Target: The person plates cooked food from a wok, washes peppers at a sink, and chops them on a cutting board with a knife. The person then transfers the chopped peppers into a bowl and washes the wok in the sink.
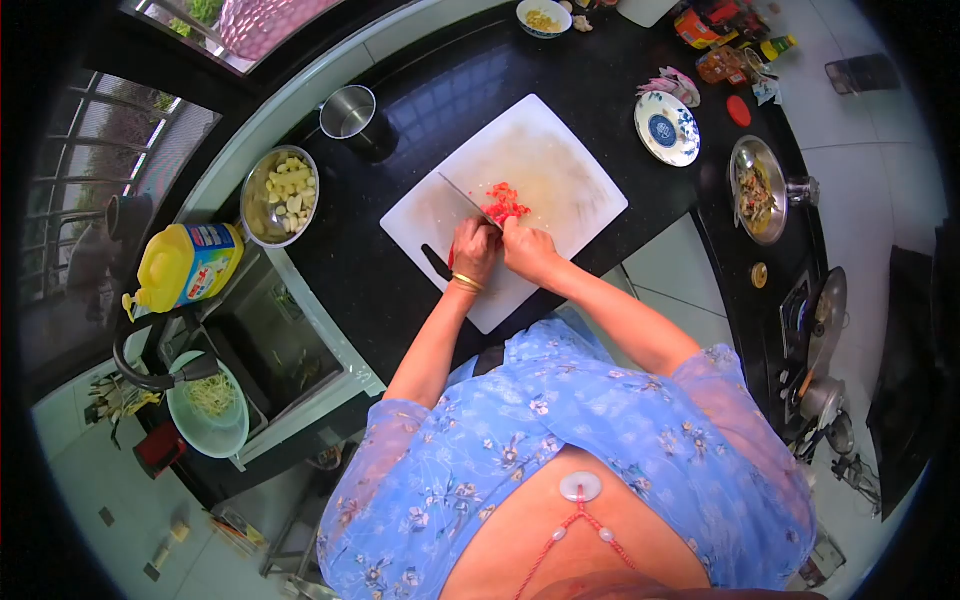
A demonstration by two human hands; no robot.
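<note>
My right hand [530, 250] is closed around the handle end of a kitchen knife [466, 196], whose thin blade points away to the upper left across the white cutting board [570, 190]. Close against the blade on its left, my left hand [475, 250] has its fingers curled down on a red pepper [451, 258], of which only a sliver shows. Small chopped red pepper pieces [506, 202] lie in a pile just beyond my hands, beside the blade. A dark slot [436, 262] is in the board's lower left edge.
A metal bowl of peeled garlic-like pieces [292, 195] and a steel cup [348, 112] stand left. Yellow jug [190, 265], sink and faucet [160, 380] are further left. A patterned plate [667, 129] and metal dish of food [758, 190] sit right.
</note>
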